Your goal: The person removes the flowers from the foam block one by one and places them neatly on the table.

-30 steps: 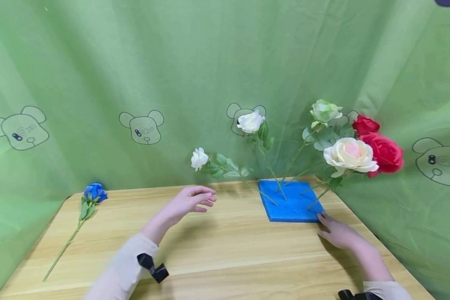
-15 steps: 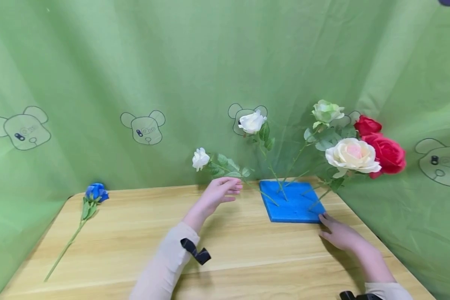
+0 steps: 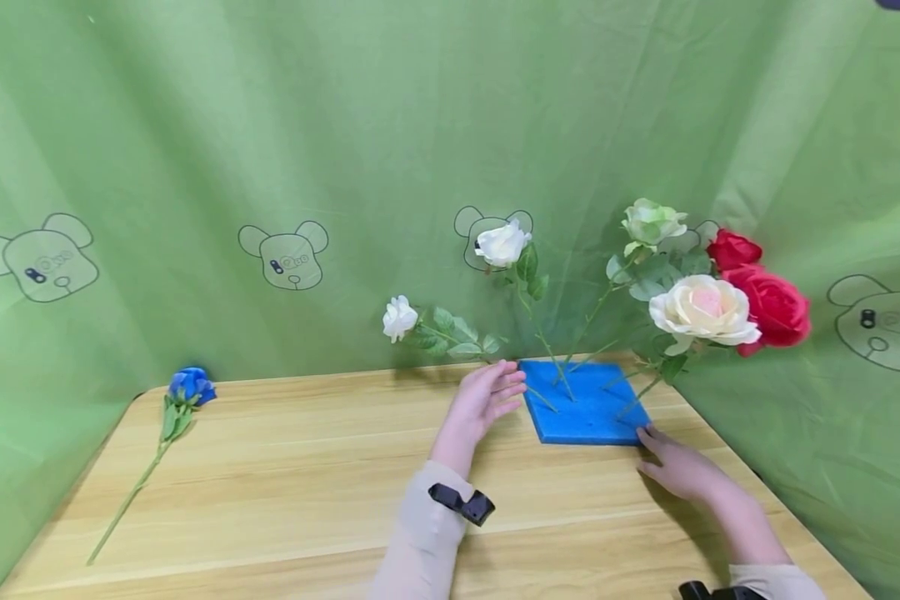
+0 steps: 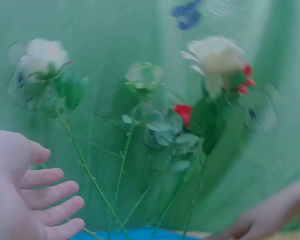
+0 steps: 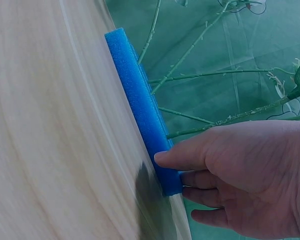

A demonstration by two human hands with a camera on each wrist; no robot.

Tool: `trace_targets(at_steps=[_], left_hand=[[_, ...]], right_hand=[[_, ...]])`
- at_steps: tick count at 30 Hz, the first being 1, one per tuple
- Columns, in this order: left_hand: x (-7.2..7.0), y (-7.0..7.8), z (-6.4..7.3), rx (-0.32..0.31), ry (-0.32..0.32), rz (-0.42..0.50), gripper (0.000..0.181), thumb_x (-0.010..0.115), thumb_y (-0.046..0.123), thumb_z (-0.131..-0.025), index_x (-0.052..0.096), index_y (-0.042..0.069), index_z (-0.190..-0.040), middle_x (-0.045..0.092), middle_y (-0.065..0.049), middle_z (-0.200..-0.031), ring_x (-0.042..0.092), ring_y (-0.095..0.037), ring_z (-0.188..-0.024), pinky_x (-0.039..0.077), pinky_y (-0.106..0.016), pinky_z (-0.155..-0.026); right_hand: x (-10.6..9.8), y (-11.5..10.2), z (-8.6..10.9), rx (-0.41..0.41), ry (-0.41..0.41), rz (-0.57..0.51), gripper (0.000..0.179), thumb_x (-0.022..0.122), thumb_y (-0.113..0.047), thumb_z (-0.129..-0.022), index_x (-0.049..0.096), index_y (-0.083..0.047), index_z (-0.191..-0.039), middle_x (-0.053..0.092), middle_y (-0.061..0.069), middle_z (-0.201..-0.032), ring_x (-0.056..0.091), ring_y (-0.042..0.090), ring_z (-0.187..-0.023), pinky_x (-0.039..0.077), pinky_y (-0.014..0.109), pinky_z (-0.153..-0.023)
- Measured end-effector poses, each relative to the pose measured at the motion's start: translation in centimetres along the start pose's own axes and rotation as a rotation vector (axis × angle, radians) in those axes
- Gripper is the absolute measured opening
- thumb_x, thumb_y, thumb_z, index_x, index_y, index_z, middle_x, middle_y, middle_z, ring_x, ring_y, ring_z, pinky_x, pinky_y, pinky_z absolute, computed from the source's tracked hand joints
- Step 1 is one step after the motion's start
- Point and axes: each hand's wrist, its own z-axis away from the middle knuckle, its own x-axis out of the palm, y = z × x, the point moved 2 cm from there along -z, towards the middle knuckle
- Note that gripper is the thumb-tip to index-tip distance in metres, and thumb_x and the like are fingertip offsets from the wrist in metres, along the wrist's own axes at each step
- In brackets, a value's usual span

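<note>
A blue foam board (image 3: 588, 423) lies on the table, with several artificial roses stuck in it by their stems. My right hand (image 3: 682, 468) holds its near right corner, thumb (image 5: 182, 156) on the front side and fingers round the corner. Beside the board's left edge, my left hand (image 3: 482, 400) is held with fingers extended and nothing in it. It hides part of the stem of the low white rose (image 3: 400, 318). Another white rose (image 3: 502, 244), a pale green rose (image 3: 652, 223), a cream rose (image 3: 705, 310) and red roses (image 3: 768, 304) stand at various tilts.
A blue rose (image 3: 191, 386) with a long stem lies on the wooden table (image 3: 270, 492) at the far left. A green curtain (image 3: 375, 150) with bear-head prints hangs behind and along the sides.
My left hand has moved right across the table, from left of the low white rose's stem to the foam board's left edge. The right hand stays at the board's corner.
</note>
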Motion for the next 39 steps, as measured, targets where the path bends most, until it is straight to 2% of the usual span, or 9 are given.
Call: trace_targets(at_steps=[4,9,18,23,26,34,39], left_hand=[[0.4,-1.5,-0.2,0.0,0.04,0.129,0.041,0.05,0.025,-0.102,0.055,-0.002,-0.131,0.063,-0.02,-0.129,0.059,-0.036,-0.123,0.041,-0.052,-0.111],[0.9,-3.4,-0.3,-0.01,0.082,0.241,0.043,0.05,0.026,-0.101,0.053,-0.003,-0.132,0.06,-0.021,-0.133,0.056,-0.036,-0.126,0.039,-0.052,-0.113],[1.6,-5.7,-0.2,0.025,0.131,0.289,0.046,0.052,0.026,-0.1,0.049,-0.002,-0.136,0.059,-0.02,-0.133,0.055,-0.035,-0.126,0.039,-0.05,-0.113],[1.1,-6.8,-0.6,0.05,0.126,0.291,0.046,0.05,0.022,-0.101,0.044,-0.002,-0.14,0.051,-0.023,-0.141,0.048,-0.039,-0.132,0.038,-0.05,-0.114],[0.7,-7.2,-0.8,0.054,0.118,0.327,0.047,0.049,0.02,-0.102,0.042,-0.002,-0.142,0.047,-0.023,-0.144,0.044,-0.04,-0.135,0.037,-0.049,-0.116],[0.3,-7.8,-1.8,0.059,0.045,0.397,0.054,0.046,0.019,-0.103,0.029,-0.001,-0.15,0.035,-0.024,-0.153,0.037,-0.038,-0.141,0.031,-0.049,-0.119],[0.3,-7.9,-2.4,0.051,0.024,0.386,0.054,0.045,0.019,-0.103,0.027,0.0,-0.151,0.033,-0.025,-0.154,0.038,-0.037,-0.141,0.03,-0.05,-0.119]], right_hand=[[-0.2,0.1,0.1,0.008,-0.011,0.002,0.059,0.057,-0.019,-0.096,0.038,0.02,-0.136,0.03,0.045,-0.141,0.041,0.062,-0.122,0.04,0.067,-0.099],[-0.3,0.2,0.3,0.009,-0.001,0.015,0.059,0.058,-0.019,-0.095,0.039,0.019,-0.136,0.031,0.045,-0.141,0.042,0.062,-0.12,0.04,0.068,-0.099],[0.4,0.7,0.2,0.005,0.006,0.023,0.059,0.059,-0.02,-0.095,0.04,0.018,-0.136,0.033,0.043,-0.141,0.043,0.061,-0.122,0.041,0.066,-0.099],[0.5,0.5,0.2,0.0,0.007,0.027,0.059,0.059,-0.021,-0.095,0.041,0.018,-0.136,0.033,0.043,-0.142,0.044,0.06,-0.121,0.041,0.066,-0.098],[0.5,0.5,0.1,0.0,0.005,0.028,0.059,0.059,-0.021,-0.095,0.041,0.018,-0.136,0.033,0.043,-0.142,0.044,0.061,-0.121,0.041,0.066,-0.099],[0.4,0.4,0.1,0.004,0.003,0.028,0.059,0.059,-0.02,-0.094,0.04,0.018,-0.136,0.033,0.043,-0.142,0.043,0.06,-0.122,0.041,0.066,-0.099],[0.2,-0.1,0.0,0.006,0.001,0.018,0.059,0.058,-0.02,-0.095,0.04,0.018,-0.136,0.033,0.043,-0.142,0.042,0.06,-0.123,0.04,0.066,-0.1]])
